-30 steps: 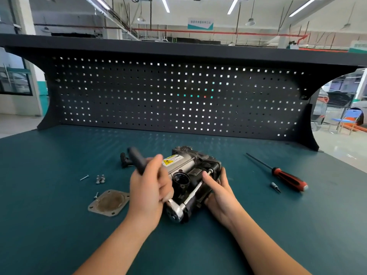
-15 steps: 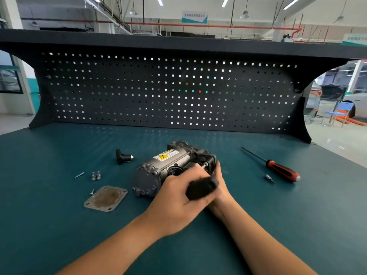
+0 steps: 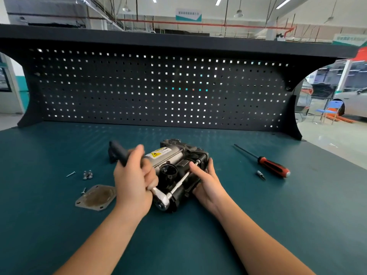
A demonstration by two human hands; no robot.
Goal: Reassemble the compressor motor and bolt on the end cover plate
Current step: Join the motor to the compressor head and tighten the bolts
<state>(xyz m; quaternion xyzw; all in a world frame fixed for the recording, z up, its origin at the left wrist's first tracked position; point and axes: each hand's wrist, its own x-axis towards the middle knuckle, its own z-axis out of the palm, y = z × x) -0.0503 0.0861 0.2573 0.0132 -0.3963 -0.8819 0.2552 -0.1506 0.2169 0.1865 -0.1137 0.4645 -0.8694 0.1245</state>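
The compressor motor, grey and black with a yellow warning label, lies on the green bench in the middle. My left hand grips the black handle of a ratchet wrench. The wrench's chrome head sits at the motor's near end, and its extension bar runs up to a bolt on the motor's right side. My right hand rests against the motor's right side, its fingers by the socket end. The square end cover plate lies flat to the left of the motor.
Loose bolts and screws lie left of the plate. A red-and-black screwdriver and a small bit lie to the right. A black part sits behind my left hand. A pegboard wall closes the bench's back.
The ratchet handle swung from the right, over the motor, back to the left, and my left hand went with it. My right hand stayed against the motor.
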